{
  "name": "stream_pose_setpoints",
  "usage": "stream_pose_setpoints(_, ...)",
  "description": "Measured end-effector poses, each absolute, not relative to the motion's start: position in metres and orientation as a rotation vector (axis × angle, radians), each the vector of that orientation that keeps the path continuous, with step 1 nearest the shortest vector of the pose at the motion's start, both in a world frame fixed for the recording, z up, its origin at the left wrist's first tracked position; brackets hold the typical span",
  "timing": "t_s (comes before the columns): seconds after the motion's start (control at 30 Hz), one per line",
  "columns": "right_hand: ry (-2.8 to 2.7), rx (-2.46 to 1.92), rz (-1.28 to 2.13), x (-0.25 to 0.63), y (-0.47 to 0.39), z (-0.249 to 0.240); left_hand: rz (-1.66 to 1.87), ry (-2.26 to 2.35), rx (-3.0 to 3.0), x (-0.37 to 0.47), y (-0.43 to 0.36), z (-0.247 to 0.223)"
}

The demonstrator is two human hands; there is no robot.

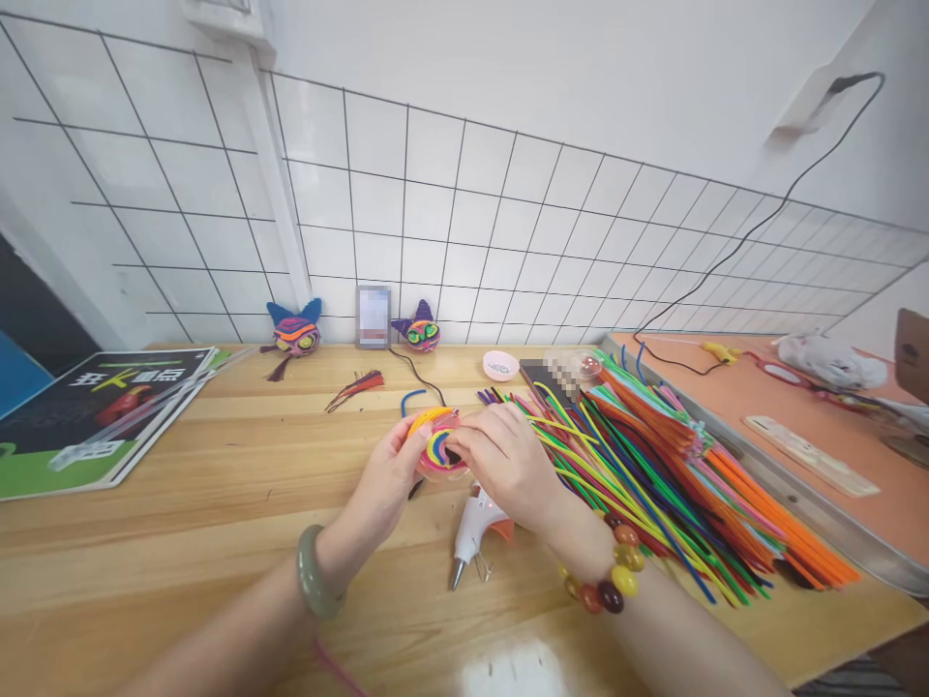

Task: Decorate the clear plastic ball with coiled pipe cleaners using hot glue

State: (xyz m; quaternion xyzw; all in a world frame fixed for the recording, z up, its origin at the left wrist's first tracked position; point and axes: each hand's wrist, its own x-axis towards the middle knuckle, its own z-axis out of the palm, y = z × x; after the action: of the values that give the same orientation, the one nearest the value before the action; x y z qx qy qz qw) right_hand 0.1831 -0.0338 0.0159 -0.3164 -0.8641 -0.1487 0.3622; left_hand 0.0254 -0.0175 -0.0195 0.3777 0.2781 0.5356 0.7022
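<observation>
A round craft piece (437, 449) of coiled pipe cleaners, with bands of yellow, blue and pink, is held above the wooden table. My left hand (392, 469) grips its left edge, thumb on the front. On its right side, the fingers of my right hand (508, 455) are pinched together against a dark spot on the coils; the fingertips partly hide what lies there. Just below my right hand, a white glue gun (471, 528) rests on the table with its metal nozzle towards me. A blue pipe cleaner (412, 395) lies behind the craft piece.
A large heap of coloured pipe cleaners (653, 474) spreads to the right. Behind stand two cat-like figures, one blue-eared (295, 329), one purple-eared (421, 329), with a phone (374, 318) between. A pink bowl (500, 365) sits nearby. Left lies a booklet (108, 416).
</observation>
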Motion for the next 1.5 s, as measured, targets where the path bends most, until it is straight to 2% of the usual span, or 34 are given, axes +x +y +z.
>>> stream_pose_setpoints(0.27, -1.652, -1.066, 0.14, 0.205, -0.014, 0.026, 1.158, 0.58, 0.788, 0.022, -0.015, -0.019)
stream_pose_setpoints(0.37, -1.66, -1.081, 0.18, 0.209, -0.012, 0.028, 1.168, 0.573, 0.766, 0.022, -0.013, -0.022)
stream_pose_setpoints(0.6, -2.181, -0.845, 0.184, 0.186, -0.023, 0.027, 1.189, 0.628, 0.78, 0.024, -0.015, -0.022)
stream_pose_setpoints(0.83, -2.312, -1.051, 0.156, 0.182, -0.027, 0.029, 1.223, 0.691, 0.893, 0.023, -0.01, -0.027)
stream_pose_setpoints(1.03, -2.054, -1.053, 0.379, 0.197, -0.021, 0.032, 1.199, 0.689, 0.828, 0.023, -0.013, -0.021)
stream_pose_setpoints(1.37, -1.694, -1.272, 0.334, 0.242, 0.019, 0.011, 1.064, 0.475, 0.519, 0.017, -0.01, -0.019)
stream_pose_setpoints(1.5, -1.738, -1.122, 0.621, 0.226, 0.005, 0.012, 1.052, 0.489, 0.453, 0.016, -0.01, -0.017)
